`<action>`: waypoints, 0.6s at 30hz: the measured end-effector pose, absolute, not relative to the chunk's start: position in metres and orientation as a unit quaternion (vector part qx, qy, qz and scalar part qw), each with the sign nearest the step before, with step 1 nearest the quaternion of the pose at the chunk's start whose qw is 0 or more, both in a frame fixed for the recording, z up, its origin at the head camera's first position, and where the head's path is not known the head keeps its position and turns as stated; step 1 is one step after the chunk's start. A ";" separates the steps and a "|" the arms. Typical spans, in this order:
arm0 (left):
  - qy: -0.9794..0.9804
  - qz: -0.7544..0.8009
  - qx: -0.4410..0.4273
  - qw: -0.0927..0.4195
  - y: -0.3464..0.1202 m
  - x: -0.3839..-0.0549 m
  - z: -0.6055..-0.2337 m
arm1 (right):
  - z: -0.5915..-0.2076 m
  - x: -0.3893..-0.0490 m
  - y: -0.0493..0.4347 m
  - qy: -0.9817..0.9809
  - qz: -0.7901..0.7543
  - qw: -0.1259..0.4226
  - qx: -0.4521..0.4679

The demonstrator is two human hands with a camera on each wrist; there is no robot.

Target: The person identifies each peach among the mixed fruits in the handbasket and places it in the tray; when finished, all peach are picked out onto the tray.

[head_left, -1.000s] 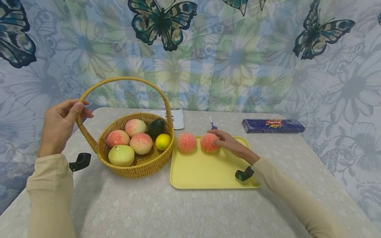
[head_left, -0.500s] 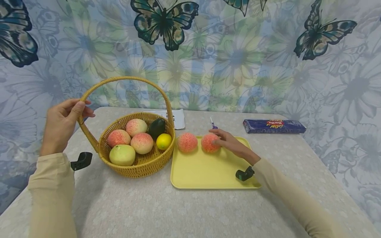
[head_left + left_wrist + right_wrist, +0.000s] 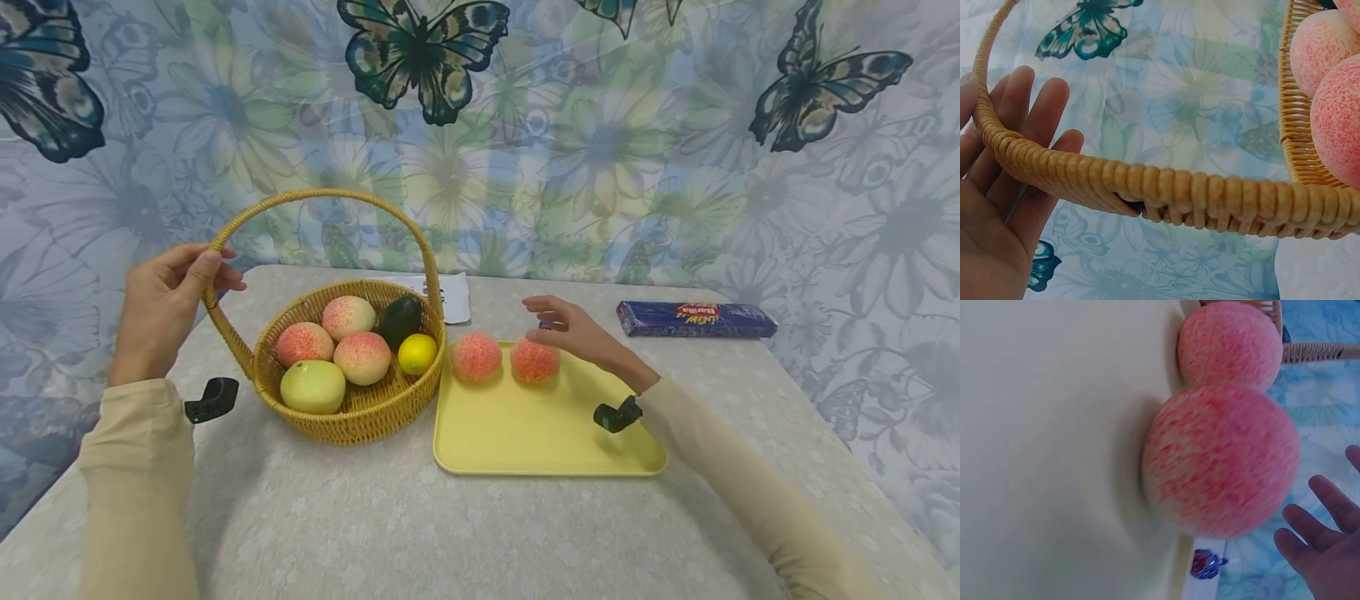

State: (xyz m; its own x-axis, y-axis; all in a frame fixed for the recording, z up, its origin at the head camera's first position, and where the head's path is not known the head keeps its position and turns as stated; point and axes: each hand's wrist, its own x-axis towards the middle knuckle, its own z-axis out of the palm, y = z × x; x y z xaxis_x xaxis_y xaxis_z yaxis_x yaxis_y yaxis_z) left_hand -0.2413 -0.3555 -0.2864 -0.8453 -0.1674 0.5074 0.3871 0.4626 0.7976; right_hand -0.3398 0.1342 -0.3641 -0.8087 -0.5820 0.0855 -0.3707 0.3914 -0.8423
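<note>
My left hand (image 3: 161, 304) grips the left side of the arched handle (image 3: 322, 194) of a wicker basket (image 3: 356, 431), thumb in front and fingers behind. In the basket lie several peaches (image 3: 362, 358), a pale green round fruit (image 3: 312, 387), a yellow lemon (image 3: 417, 354) and a dark green avocado (image 3: 400, 322). Two red-speckled peaches sit side by side on a yellow tray (image 3: 547, 442): a left one (image 3: 477, 358) and a right one (image 3: 536, 363). My right hand (image 3: 576, 333) hovers just above the right peach, fingers spread and apart from it, holding nothing. In the right wrist view its fingers (image 3: 1313, 528) show beyond that peach (image 3: 1219, 459).
A blue Barilla box (image 3: 696, 320) lies at the back right of the table. Behind the basket is a white printed sheet (image 3: 454, 298). A small purple-handled item (image 3: 544, 325) behind the tray is mostly hidden by my right hand. A butterfly-print curtain (image 3: 600, 167) hangs behind the table.
My right hand has let go of the right peach and risen slightly above it; the peach stays on the tray. My left hand keeps its grip on the basket handle. The whole view has shifted slightly.
</note>
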 end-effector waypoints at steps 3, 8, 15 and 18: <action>-0.809 -0.517 -0.071 0.271 -0.356 -0.241 -0.287 | -0.355 -0.337 0.122 0.828 -0.457 0.105 -0.306; -0.807 -0.521 -0.074 0.268 -0.357 -0.245 -0.285 | -0.340 -0.332 0.097 0.831 -0.426 0.106 -0.341; -0.809 -0.522 -0.072 0.261 -0.359 -0.250 -0.284 | -0.326 -0.327 0.069 0.840 -0.371 0.108 -0.382; -0.810 -0.522 -0.072 0.257 -0.361 -0.252 -0.283 | -0.320 -0.327 0.057 0.843 -0.349 0.101 -0.397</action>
State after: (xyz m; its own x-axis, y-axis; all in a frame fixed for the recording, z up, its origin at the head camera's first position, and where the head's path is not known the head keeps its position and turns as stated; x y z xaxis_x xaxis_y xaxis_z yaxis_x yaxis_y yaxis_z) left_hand -0.2520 -0.3609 -0.2830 -0.8571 -0.1524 0.4921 0.3852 0.4447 0.8086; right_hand -0.3270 0.0572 -0.3202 -0.6644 -0.7399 0.1055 -0.5984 0.4420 -0.6682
